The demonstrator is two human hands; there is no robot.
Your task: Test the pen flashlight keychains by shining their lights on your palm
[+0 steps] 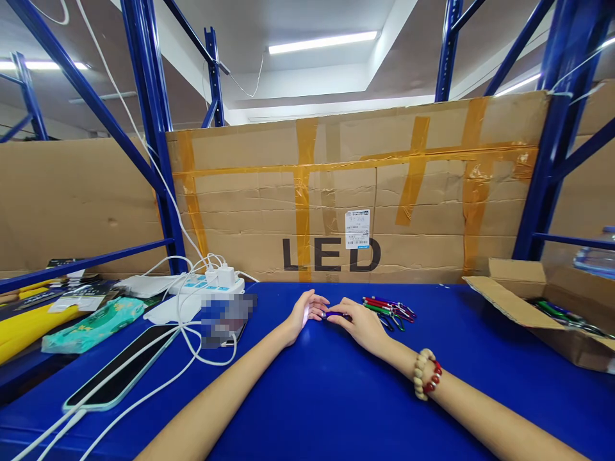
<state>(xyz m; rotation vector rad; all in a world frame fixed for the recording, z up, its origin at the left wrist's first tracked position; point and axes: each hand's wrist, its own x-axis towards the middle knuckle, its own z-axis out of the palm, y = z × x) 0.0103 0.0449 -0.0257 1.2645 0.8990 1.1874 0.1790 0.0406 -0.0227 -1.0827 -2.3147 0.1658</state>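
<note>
My right hand (358, 323) is closed around a dark blue-purple pen (339, 315) that lies roughly level above the blue surface. The pen's left end points at my left hand (307, 312), which is cupped with its fingers apart; a pale bright glow shows on that palm. Whether the left fingertips touch the pen's end is hard to make out. Just right of my right hand lies a loose pile of shiny pens (391, 310) in red, green, blue and dark colours, partly hidden behind the hand.
At right, an open cardboard box (562, 342) holds more pens. A power strip (211, 285) with white cables, a phone (122, 368) and a tissue pack (93, 325) lie at left. A cardboard wall (250, 211) closes the back, between blue rack posts (548, 128).
</note>
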